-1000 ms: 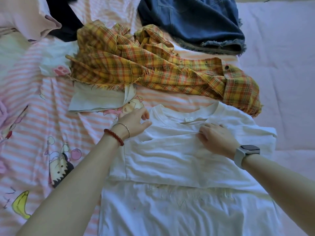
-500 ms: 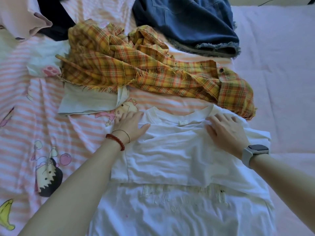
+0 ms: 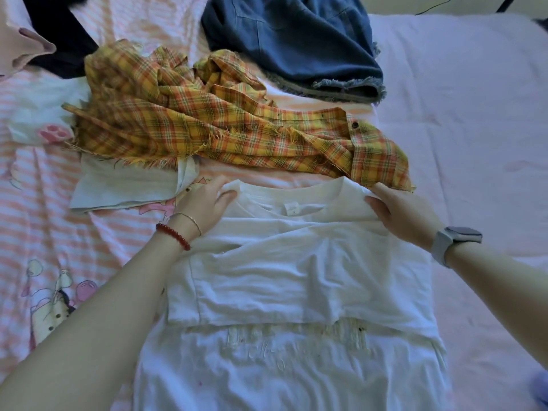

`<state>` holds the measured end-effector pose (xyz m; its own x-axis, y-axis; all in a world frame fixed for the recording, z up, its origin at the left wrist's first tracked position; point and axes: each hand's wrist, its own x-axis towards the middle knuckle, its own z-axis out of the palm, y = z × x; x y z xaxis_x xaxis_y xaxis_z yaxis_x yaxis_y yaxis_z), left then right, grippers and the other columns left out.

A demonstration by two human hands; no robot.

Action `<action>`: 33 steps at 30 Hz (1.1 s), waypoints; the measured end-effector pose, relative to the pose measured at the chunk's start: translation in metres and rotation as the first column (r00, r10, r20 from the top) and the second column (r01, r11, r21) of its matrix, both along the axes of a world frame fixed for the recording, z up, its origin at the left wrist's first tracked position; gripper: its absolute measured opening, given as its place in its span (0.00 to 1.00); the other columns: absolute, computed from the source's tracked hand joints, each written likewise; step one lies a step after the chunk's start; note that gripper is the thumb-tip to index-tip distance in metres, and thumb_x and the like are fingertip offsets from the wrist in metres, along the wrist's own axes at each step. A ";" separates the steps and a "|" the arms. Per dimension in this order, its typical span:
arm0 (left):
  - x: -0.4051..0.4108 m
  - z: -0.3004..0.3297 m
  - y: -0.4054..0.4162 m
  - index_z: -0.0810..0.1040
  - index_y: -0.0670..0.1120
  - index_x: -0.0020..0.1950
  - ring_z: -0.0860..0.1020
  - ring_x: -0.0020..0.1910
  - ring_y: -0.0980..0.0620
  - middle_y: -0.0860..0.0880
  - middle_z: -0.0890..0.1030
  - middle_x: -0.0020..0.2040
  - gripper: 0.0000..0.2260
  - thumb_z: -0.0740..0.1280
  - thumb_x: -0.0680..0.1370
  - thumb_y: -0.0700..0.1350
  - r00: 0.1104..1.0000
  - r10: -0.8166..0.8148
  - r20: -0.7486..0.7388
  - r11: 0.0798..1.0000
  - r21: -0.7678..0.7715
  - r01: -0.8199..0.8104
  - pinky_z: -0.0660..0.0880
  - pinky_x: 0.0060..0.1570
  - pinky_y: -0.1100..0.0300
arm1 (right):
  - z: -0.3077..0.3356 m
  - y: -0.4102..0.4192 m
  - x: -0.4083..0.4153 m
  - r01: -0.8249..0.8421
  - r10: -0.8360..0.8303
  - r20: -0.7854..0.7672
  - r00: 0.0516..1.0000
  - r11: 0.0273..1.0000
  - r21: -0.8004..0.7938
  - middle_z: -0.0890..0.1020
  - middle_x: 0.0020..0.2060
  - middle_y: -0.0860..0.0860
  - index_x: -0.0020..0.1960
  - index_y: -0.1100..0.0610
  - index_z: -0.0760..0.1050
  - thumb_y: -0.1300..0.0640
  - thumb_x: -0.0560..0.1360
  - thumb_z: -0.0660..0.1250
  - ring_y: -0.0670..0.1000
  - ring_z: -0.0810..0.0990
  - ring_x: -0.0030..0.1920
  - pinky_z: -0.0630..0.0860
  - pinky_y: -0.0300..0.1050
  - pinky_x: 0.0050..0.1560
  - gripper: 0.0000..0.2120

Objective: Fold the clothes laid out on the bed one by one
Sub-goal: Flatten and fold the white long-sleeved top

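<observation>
A white T-shirt (image 3: 284, 280) lies flat on the bed, collar away from me, with both sleeves folded in across its chest. My left hand (image 3: 204, 206) grips the shirt's left shoulder beside the collar, thumb on top of the cloth. My right hand (image 3: 406, 215) grips the right shoulder, thumb pressed on the fabric and fingers tucked under the edge. The shoulder edge looks slightly raised between my hands. A faded print shows on the lower half of the shirt.
A yellow plaid shirt (image 3: 225, 129) lies crumpled just beyond the collar. Denim shorts (image 3: 299, 46) sit farther back. A folded pale garment (image 3: 127, 188) lies to the left, dark and pink clothes (image 3: 35, 34) at the far left. Pink striped bedsheet (image 3: 59, 232) left, plain sheet (image 3: 474, 114) right.
Both hands slid from lying flat on the chest out to the shoulder corners by the collar and took hold of the fabric there.
</observation>
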<state>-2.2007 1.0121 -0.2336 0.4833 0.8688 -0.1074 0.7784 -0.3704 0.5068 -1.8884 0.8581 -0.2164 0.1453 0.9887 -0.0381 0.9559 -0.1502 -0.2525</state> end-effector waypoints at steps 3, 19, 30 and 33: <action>-0.017 0.016 -0.024 0.75 0.37 0.54 0.78 0.41 0.38 0.37 0.79 0.44 0.21 0.55 0.79 0.54 0.992 -0.114 -0.053 0.955 0.270 0.124 0.73 0.35 0.49 | 0.018 -0.027 -0.004 -0.114 0.098 0.095 0.991 0.975 0.188 0.72 0.26 0.51 0.40 0.61 0.71 0.50 0.79 0.53 0.58 0.73 0.24 0.56 0.37 0.24 0.17; -0.145 0.017 -0.271 0.67 0.48 0.50 0.80 0.32 0.48 0.51 0.73 0.48 0.10 0.50 0.82 0.51 0.909 -0.408 -0.084 0.827 0.387 0.407 0.68 0.19 0.62 | 0.012 -0.268 -0.096 -0.370 0.367 0.047 0.929 0.922 0.112 0.74 0.29 0.54 0.51 0.54 0.67 0.50 0.83 0.45 0.54 0.71 0.20 0.66 0.40 0.18 0.14; -0.190 -0.019 -0.365 0.73 0.50 0.55 0.75 0.59 0.43 0.42 0.73 0.63 0.13 0.63 0.74 0.53 0.790 -0.487 -0.372 0.873 -0.226 0.431 0.77 0.47 0.50 | -0.019 -0.362 -0.140 -0.368 0.443 0.027 0.896 0.777 -0.511 0.74 0.59 0.55 0.69 0.45 0.68 0.50 0.78 0.62 0.56 0.74 0.58 0.72 0.46 0.52 0.20; -0.194 -0.020 -0.372 0.79 0.51 0.56 0.64 0.69 0.46 0.47 0.67 0.70 0.16 0.60 0.76 0.59 0.760 -0.482 -0.436 0.859 -0.405 0.312 0.66 0.63 0.51 | -0.032 -0.375 -0.149 -0.213 0.338 0.013 0.941 0.620 -0.756 0.58 0.73 0.48 0.73 0.40 0.58 0.42 0.79 0.51 0.52 0.54 0.74 0.61 0.49 0.67 0.22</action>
